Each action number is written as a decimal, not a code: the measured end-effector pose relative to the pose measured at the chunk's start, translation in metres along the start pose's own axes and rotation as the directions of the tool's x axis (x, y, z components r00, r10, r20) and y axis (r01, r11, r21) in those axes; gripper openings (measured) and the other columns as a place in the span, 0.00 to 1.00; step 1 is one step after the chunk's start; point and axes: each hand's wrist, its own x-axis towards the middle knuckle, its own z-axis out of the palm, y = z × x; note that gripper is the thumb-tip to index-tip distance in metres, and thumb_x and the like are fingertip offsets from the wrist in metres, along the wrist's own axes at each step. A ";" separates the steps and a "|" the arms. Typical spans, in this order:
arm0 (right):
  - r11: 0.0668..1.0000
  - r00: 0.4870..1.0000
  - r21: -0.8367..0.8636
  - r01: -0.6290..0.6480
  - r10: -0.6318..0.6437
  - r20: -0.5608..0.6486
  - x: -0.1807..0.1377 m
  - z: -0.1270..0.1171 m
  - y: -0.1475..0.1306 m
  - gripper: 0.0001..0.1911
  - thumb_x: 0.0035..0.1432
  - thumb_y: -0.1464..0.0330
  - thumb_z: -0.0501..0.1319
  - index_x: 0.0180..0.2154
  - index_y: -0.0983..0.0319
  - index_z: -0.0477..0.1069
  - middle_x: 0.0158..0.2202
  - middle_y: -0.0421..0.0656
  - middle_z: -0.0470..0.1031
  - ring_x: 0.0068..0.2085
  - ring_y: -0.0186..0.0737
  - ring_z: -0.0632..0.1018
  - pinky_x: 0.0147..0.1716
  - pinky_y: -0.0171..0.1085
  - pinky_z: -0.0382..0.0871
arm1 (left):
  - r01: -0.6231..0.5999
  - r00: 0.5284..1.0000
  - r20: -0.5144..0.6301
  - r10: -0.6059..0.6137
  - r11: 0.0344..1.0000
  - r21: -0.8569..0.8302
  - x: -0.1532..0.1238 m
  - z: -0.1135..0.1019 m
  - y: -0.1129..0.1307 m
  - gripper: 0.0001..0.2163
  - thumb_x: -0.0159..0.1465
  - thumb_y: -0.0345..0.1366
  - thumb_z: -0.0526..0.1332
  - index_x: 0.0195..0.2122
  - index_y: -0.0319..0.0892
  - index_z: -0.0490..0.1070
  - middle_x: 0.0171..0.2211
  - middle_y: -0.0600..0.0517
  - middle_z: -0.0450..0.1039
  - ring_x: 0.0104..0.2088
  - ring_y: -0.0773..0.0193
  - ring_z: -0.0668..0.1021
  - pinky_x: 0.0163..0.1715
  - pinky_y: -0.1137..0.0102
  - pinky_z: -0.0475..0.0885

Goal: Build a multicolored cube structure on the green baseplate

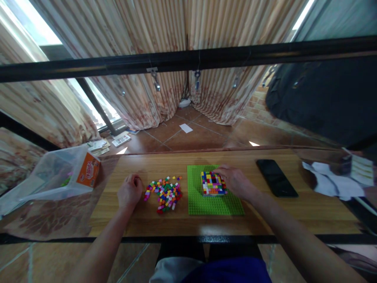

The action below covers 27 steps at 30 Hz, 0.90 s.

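A block structure of many-coloured toy bricks (pixel 212 184) stands on a green baseplate (pixel 218 206). My right hand (pixel 232 179) is at the structure's upper right side, its fingers bent together over the edge; whether a small brick is between the fingertips is hidden. Left of the baseplate lies a loose heap of small coloured bricks (pixel 167 192). My left hand (pixel 130 190) rests on the wooden table (pixel 206 230) just left of that heap. Its fingers are curled in, and I cannot make out anything in them.
A black phone (pixel 277 177) lies on the table's right part. To the left stands a clear plastic bin (pixel 55 173) with an orange label. White papers (pixel 332 181) are at the far right. A black bar (pixel 176 62) with hanging clips crosses beyond the table.
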 end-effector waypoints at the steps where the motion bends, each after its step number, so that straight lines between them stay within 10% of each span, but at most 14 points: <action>1: 1.000 1.000 -0.003 0.003 -0.003 0.000 0.000 0.000 0.001 0.19 0.63 0.76 0.50 0.44 0.61 0.79 0.40 0.47 0.79 0.39 0.40 0.78 0.42 0.36 0.72 | 0.003 1.000 -0.001 -0.003 1.000 0.000 0.000 0.000 0.000 0.10 0.66 0.36 0.51 0.38 0.43 0.72 0.38 0.46 0.77 0.37 0.57 0.78 0.31 0.68 0.64; 27: 0.921 0.982 0.346 -0.181 0.187 0.015 0.008 -0.004 0.014 0.13 0.55 0.70 0.58 0.36 0.59 0.82 0.36 0.44 0.81 0.38 0.40 0.79 0.40 0.38 0.72 | -0.014 1.000 0.003 0.014 1.000 -0.005 -0.001 0.002 -0.001 0.10 0.66 0.36 0.51 0.38 0.42 0.72 0.38 0.46 0.77 0.37 0.57 0.78 0.31 0.67 0.64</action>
